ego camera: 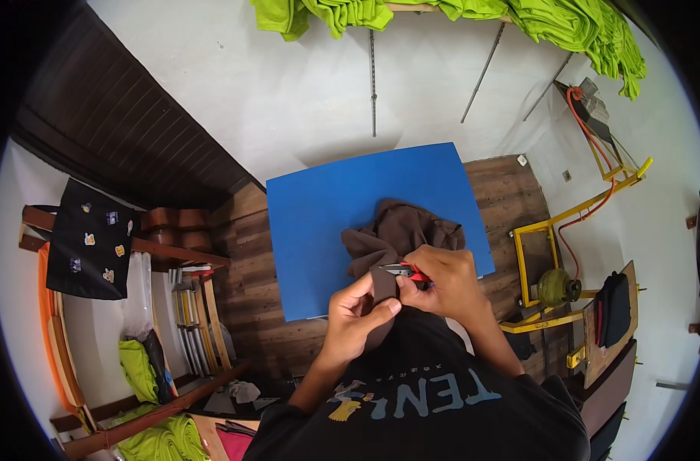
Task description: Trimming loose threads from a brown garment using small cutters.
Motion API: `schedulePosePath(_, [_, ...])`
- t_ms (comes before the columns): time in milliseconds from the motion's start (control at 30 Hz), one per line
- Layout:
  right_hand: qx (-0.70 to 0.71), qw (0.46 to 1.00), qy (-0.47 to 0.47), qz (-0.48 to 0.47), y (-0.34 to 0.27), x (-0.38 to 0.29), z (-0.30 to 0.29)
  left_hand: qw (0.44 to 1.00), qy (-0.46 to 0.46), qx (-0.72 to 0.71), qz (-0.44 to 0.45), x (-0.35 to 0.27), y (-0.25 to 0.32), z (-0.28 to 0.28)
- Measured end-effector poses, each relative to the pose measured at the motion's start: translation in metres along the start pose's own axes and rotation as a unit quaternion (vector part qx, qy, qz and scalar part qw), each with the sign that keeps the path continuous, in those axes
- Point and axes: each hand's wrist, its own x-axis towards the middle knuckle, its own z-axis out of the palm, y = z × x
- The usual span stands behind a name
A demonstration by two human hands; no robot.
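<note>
Dark brown fabric lies bunched on a blue tabletop, and one strip of it runs up over the table's near side towards my body. My left hand pinches that strip between thumb and fingers. Red-handled thread snips are in my right hand, their metal blades pointing left against the strip's edge, just above my left thumb. Whether the blades are closed on a thread cannot be told.
Lime green garments hang along the far wall. A yellow metal frame with a green gas cylinder stands right of the table. At left are a black tote bag and a rack of screen frames. Dark folded cloth rests on a board at right.
</note>
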Motion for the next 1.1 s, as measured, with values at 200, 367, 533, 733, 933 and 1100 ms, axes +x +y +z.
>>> schedulePosePath(200, [0.006,1.000,0.005,-0.007,0.000,0.000,-0.002,0.999,-0.013,-0.031,0.008,-0.002,-0.005,0.003])
schedulePosePath(367, [0.014,1.000,-0.024,-0.014,-0.001,-0.002,-0.004,0.998,0.052,-0.023,0.041,0.001,-0.010,-0.001])
schedulePosePath(533, [0.019,0.999,-0.008,-0.027,0.000,-0.004,-0.002,0.998,0.045,-0.001,0.036,-0.002,-0.006,0.002])
schedulePosePath(733, [0.025,0.999,0.009,-0.019,0.000,-0.007,-0.002,1.000,0.005,-0.028,0.002,-0.007,0.002,0.006])
schedulePosePath(933, [0.007,1.000,-0.001,-0.030,-0.003,-0.006,-0.008,0.998,0.018,0.018,0.054,-0.004,-0.006,0.004])
schedulePosePath(1100, [0.011,0.999,-0.002,-0.044,-0.005,-0.007,-0.010,0.993,0.022,0.098,0.067,-0.005,-0.003,-0.001])
